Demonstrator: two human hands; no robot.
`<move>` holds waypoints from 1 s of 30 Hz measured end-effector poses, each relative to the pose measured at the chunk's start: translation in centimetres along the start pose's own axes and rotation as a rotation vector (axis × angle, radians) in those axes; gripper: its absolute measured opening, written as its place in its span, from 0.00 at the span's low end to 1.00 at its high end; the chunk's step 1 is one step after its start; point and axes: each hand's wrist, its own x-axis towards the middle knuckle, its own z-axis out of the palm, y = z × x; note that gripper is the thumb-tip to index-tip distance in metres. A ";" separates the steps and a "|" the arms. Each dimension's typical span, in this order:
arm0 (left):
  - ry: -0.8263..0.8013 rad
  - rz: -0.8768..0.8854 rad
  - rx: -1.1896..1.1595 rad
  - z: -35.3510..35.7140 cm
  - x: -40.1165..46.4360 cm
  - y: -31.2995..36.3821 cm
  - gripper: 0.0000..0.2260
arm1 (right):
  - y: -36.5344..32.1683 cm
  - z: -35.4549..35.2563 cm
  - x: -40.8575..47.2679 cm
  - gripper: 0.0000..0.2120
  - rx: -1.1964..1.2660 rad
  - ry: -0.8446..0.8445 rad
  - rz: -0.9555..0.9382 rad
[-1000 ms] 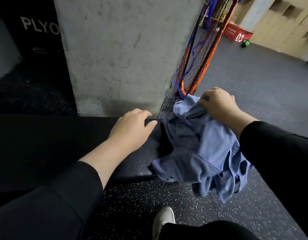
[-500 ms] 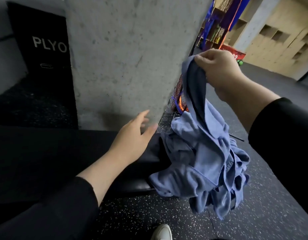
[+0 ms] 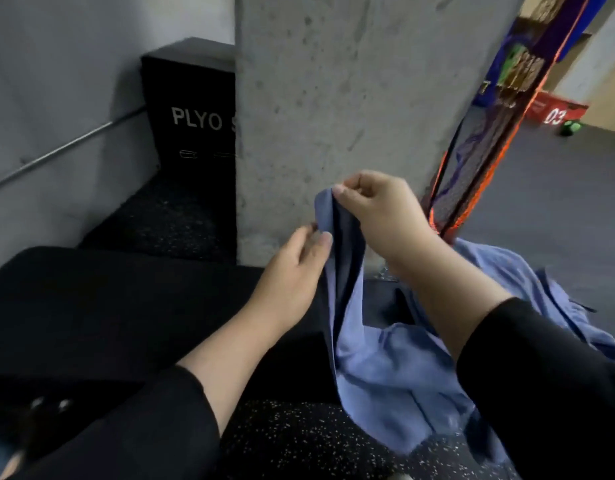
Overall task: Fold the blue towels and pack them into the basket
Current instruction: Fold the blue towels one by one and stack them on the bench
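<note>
- Here the blue towel hangs from a lifted edge in front of the concrete pillar, its lower part slumped over the end of the black padded bench; more blue cloth is bunched behind the right forearm.
- The right hand pinches the raised edge between thumb and fingertips.
- The left hand pinches the same edge just below, thumb on the cloth.
- Judged from this, the step is finding corners: slide the left hand along the hem to a corner, pull taut, then lay the towel flat on the bench before folding.
- No basket is in view.
</note>
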 end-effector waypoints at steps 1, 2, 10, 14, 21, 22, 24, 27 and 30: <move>-0.010 -0.039 0.023 -0.5 -0.3 -0.3 0.13 | 0.9 1.2 -0.8 0.08 0.020 -0.019 0.022; -0.016 -0.074 0.041 -0.9 -0.6 -0.6 0.12 | 1.6 2.3 -1.6 0.08 0.057 -0.031 0.054; 0.120 -0.224 -0.038 -3.3 -0.8 -3.6 0.12 | 5.0 7.1 -4.9 0.07 0.241 -0.096 0.204; 0.148 -0.238 -0.103 -4.0 0.3 -3.9 0.15 | 6.1 6.5 -4.3 0.04 0.294 -0.119 0.202; 0.350 -0.115 -0.065 -4.9 1.4 -3.1 0.15 | 7.3 4.6 -5.0 0.09 -0.146 -0.513 0.182; 0.367 -0.103 -0.045 -5.2 1.5 -3.0 0.15 | 7.3 4.1 -5.0 0.09 -0.226 -0.557 0.181; 0.410 -0.073 -0.022 -5.7 1.4 -2.8 0.14 | 7.5 3.2 -5.1 0.12 -0.382 -0.594 0.182; 0.495 -0.035 -0.009 -6.8 1.3 -2.5 0.15 | 8.0 2.1 -4.9 0.15 -0.487 -0.542 0.239; 0.534 -0.002 0.047 -8.5 1.3 -2.3 0.17 | 8.7 1.2 -4.4 0.14 -0.547 -0.437 0.294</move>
